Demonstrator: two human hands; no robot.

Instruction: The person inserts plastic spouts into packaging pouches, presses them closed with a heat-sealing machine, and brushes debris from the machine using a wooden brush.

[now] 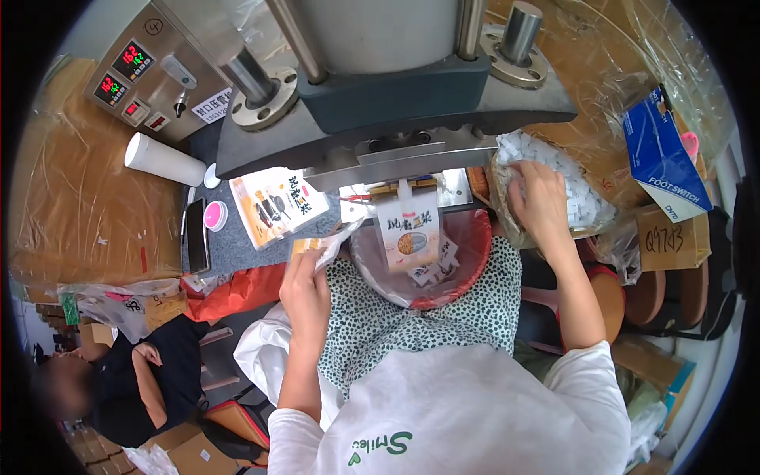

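Left hand (307,299): thumb and fingers closed on a flat white-and-orange printed film pouch (339,240), held tilted above the lap, just beside the grey felt mat (229,248); whether one pouch or several, cannot be told.

Right hand (546,202): fingers curled down into a clear plastic bag (509,229) heaped with small white plastic pieces (582,202); whether a piece is pinched, cannot be told.

Related items: one white printed pouch with an oval bean picture (408,233), hanging from a brass-coloured clamp (404,188) beneath a large grey metal press (392,99); below it, a red-rimmed round basin with clear lining (481,253), holding loose printed pouches (439,265); on the mat, a pile of orange-and-white printed pouches (265,218).

Handling, as judged: held pouch likely very light, limp and somewhat slippery, easily creased; best taken by a side edge or bottom corner; white pieces probably light, hard and smooth, best pinched singly.

Obscured: right fingertips, among the pieces; print on the held pouch, foreshortened; part of the basin, behind the hanging pouch; top of the press, cut off by the frame.
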